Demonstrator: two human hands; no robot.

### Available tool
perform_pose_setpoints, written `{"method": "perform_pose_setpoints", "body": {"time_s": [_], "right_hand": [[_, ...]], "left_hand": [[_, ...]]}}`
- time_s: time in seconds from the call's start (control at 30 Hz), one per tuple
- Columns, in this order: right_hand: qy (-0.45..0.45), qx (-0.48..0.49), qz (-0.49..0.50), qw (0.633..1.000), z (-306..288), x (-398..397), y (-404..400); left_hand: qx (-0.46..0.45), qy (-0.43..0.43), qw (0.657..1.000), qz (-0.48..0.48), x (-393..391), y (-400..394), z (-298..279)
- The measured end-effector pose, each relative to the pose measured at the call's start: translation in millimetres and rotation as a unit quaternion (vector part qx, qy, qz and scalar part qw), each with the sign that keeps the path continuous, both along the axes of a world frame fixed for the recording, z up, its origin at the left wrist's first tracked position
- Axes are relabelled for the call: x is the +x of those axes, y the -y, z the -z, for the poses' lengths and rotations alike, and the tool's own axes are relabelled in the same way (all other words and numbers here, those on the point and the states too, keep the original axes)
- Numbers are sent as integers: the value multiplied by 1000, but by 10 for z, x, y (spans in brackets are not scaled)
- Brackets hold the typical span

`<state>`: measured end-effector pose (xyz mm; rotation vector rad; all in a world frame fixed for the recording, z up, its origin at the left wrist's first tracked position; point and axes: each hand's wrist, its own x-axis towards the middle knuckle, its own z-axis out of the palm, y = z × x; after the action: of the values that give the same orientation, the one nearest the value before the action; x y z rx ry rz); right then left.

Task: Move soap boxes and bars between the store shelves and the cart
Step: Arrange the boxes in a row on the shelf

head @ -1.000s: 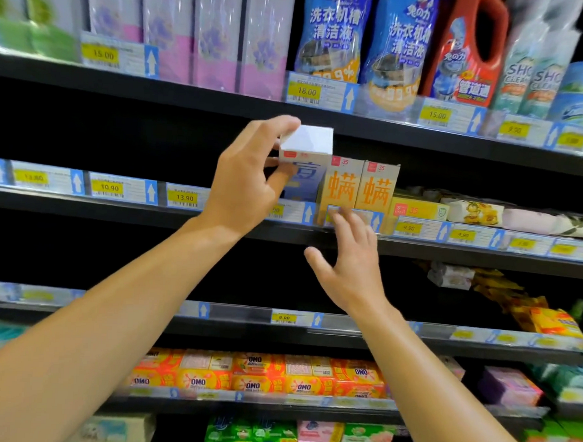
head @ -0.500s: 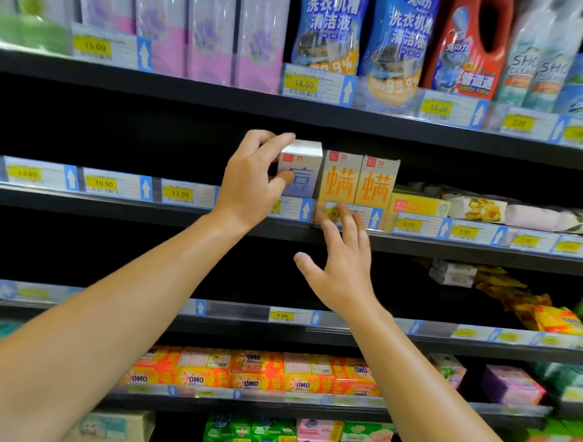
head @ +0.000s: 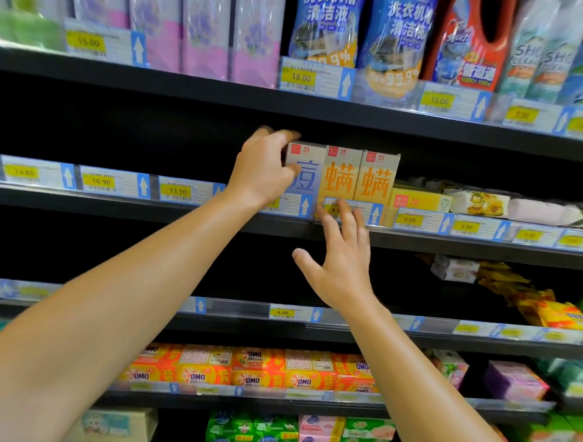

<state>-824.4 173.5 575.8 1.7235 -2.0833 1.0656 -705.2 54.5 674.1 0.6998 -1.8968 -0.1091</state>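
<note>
Blue-lettered grey cardboard soap box (head: 305, 174) stood shelved, pinched by left hand (head: 262, 172); right hand (head: 340, 266) spread, empty; release outstanding.

We view one wide-angle, head-worn shot facing the store shelves (head: 321, 108) close up and slightly upward; both forearms enter from the lower corners, reaching toward frame centre. No second view.

one blue-print soap box (head: 305, 174), two orange-print soap boxes (head: 340, 176)
</note>
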Motion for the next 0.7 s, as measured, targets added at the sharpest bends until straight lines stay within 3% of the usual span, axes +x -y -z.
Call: {"method": "perform_pose_setpoints", "body": {"time_s": [0.4,0.7], "right_hand": [[5,-11,8,1000,11,26,12],[-9,-34,50,998,107,139,53]], "left_hand": [[-1,-15,1000,-22,-46,56,48],[13,7,1000,15,211,-78,250]]}}
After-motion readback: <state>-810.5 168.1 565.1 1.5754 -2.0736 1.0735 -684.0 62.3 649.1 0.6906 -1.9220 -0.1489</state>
